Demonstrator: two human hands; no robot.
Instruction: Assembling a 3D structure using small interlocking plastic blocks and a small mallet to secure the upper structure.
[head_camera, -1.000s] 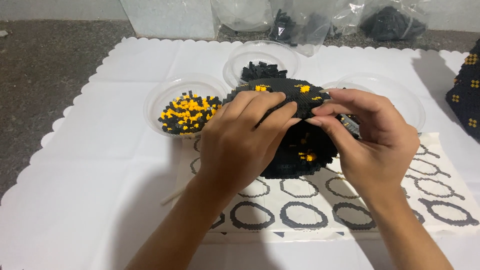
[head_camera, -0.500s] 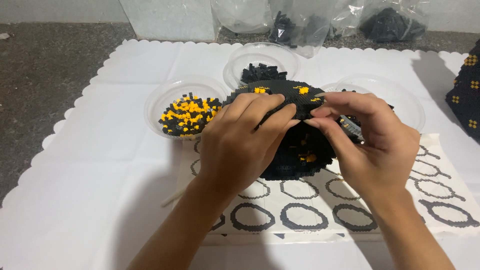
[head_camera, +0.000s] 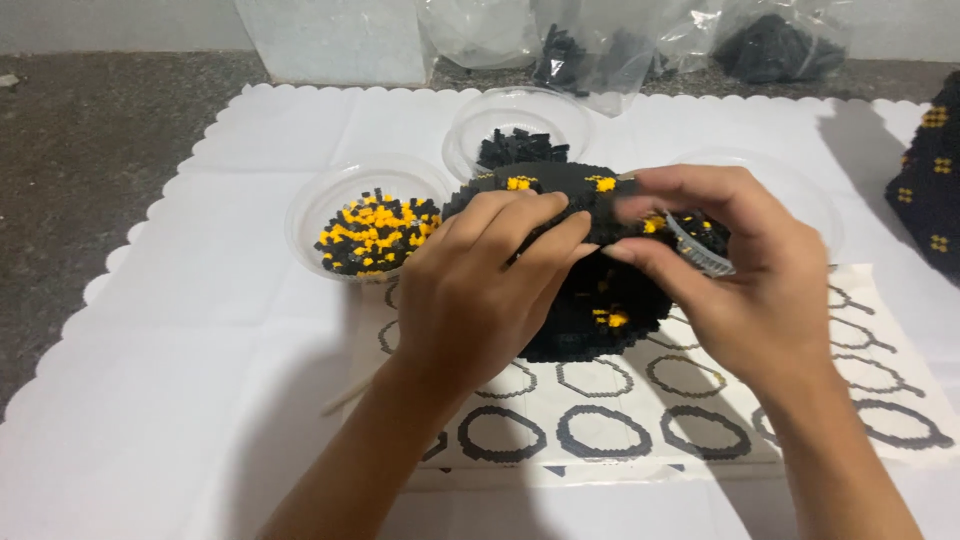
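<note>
A rounded black brick model (head_camera: 600, 310) with a few yellow-orange patches stands on a printed sheet of ring outlines (head_camera: 640, 420). My left hand (head_camera: 480, 290) wraps around the model's left side and grips it. My right hand (head_camera: 740, 280) hovers at its upper right, thumb and forefinger pinched together over the top edge; it is blurred and I cannot tell whether a small piece sits between the fingertips. Behind my right hand part of a clear bowl (head_camera: 800, 200) shows.
A clear bowl of mixed yellow and black small bricks (head_camera: 368, 232) sits to the left, a bowl of black bricks (head_camera: 515, 140) behind. Plastic bags of dark pieces (head_camera: 600, 50) line the back. Another dark patterned model (head_camera: 930, 190) stands at the right edge. A white scalloped mat (head_camera: 180, 350) covers the table.
My right hand has shifted slightly left along the model's top edge, fingers still pinched. My left hand keeps its grip on the model.
</note>
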